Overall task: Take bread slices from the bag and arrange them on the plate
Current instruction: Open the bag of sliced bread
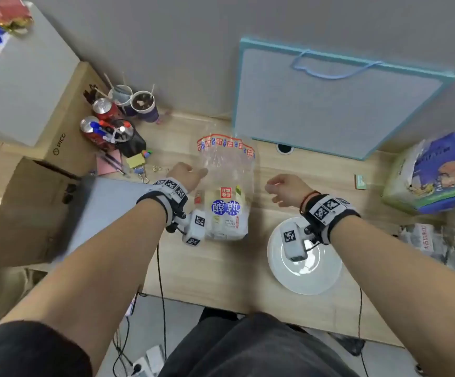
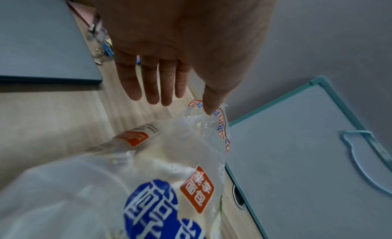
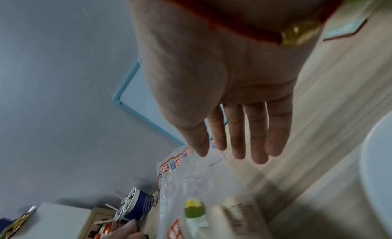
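Observation:
A clear plastic bread bag (image 1: 226,170) lies on the wooden table, its red-and-blue printed mouth (image 1: 225,144) pointing at the wall. White bread slices (image 1: 226,216) fill its near end. My left hand (image 1: 191,172) is at the bag's left side with fingers straight; in the left wrist view my left hand (image 2: 182,90) has its thumb tip at the printed edge of the bag (image 2: 191,159). My right hand (image 1: 278,187) hovers right of the bag, holding nothing. In the right wrist view my right hand (image 3: 235,148) is spread above the bag (image 3: 191,179). A white plate (image 1: 289,278) sits near right.
A teal-edged gift bag (image 1: 338,96) leans on the wall behind. Cups, cans and a pen holder (image 1: 117,118) crowd the back left, beside cardboard boxes (image 1: 25,208) and a grey laptop (image 1: 106,202). A tissue pack (image 1: 435,175) lies at the right.

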Available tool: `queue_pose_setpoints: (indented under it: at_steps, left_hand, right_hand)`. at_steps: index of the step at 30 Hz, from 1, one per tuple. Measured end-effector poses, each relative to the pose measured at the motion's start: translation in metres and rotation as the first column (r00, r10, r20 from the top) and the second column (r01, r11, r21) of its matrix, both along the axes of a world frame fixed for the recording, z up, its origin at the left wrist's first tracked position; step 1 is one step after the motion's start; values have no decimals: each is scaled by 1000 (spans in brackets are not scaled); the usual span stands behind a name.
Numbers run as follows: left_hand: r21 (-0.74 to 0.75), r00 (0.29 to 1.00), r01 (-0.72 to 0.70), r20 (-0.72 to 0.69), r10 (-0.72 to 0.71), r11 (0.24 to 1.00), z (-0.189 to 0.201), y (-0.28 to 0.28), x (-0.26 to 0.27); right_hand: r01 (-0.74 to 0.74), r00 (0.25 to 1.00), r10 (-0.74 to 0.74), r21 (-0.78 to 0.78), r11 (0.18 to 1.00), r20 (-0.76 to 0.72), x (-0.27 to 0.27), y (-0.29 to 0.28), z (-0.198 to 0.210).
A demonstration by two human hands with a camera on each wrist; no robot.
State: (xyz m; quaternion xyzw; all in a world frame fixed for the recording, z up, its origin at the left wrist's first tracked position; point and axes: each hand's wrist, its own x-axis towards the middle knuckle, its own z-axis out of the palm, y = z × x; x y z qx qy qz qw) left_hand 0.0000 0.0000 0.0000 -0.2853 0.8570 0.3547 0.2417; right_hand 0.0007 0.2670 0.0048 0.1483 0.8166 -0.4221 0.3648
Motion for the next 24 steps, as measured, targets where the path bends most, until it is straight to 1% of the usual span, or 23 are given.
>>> queue_pose_setpoints:
  at_steps: [3,5,7,8,9,12,14,15,17,19,21,23,24]
  left_hand:
    - [70,986,62,150,-72,996,-6,2,-16]
    - [100,976,92,190,-110,991,-11,7,-19]
    - [124,970,153,173,-173,980,-19,8,-20]
    - [129,970,186,137,-203,974,-23,9,-20]
    - [147,975,188,88,-202,971,-25,8,-19]
    - [265,994,109,-18,-108,958,-28,9,-17]
    - [348,991,116,-106,-84,930,-25,9,-14]
    - [399,984,144,-157,-87,906,-22,9,-11]
    - [452,967,227,-209,-145,863,-10,9,-3]
    - [451,945,314,-233,-229,836,5,9,9]
    - [411,922,370,-274,-275,833,14,5,19]
    - [319,907,392,-293,-304,863,20,0,30]
    - [276,909,378,-291,-298,884,22,-2,35]
  right_hand:
    - [54,996,-55,19,998,65,-19,-30,-8]
    - [77,987,-78,15,997,141,-22,-44,-13]
    - [83,973,-86,22,996,216,-19,-53,-21]
    - [87,968,-89,19,996,237,-17,-55,-24]
    - [92,964,-90,6,996,249,-16,-57,-26]
    - [88,966,-82,-11,996,245,-17,-57,-29]
    - [86,980,-82,-11,996,183,-21,-53,-23]
    - [100,988,-98,-18,995,117,-25,-50,-19]
    - [117,990,-116,19,993,-75,-35,-44,-4]
    - [105,967,-92,43,993,-238,-47,-34,12]
    - [17,951,-7,28,999,-308,-58,-24,28]
    - [-129,950,131,27,991,-284,-62,-18,44]
    - [-206,938,209,38,978,-276,-60,-17,56]
